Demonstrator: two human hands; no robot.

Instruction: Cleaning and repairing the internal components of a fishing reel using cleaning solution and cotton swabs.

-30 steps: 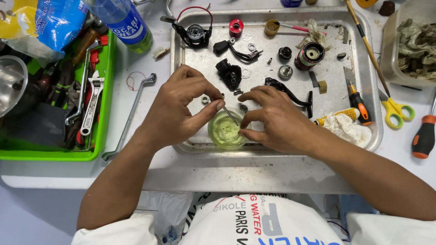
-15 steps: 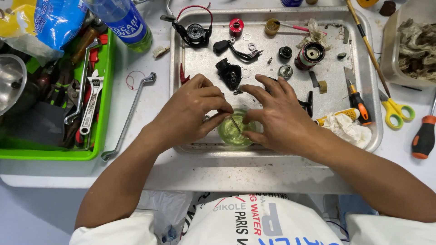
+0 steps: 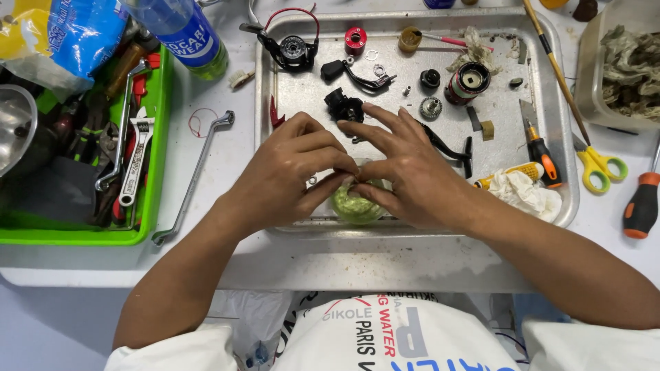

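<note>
Low in the frame's centre, my left hand [image 3: 292, 175] and right hand [image 3: 405, 172] pinch fingertips together over a green-filled small jar [image 3: 356, 206] on the metal tray [image 3: 564, 206]. Beyond them lie black reel parts [image 3: 344, 106]; a green bin [image 3: 155, 172] of wrenches sits at left.

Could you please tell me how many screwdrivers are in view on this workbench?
2: an orange-and-black screwdriver lying on the metal tray's right side, and another orange-handled one on the table at the far right. More may hide in the green bin.
</note>
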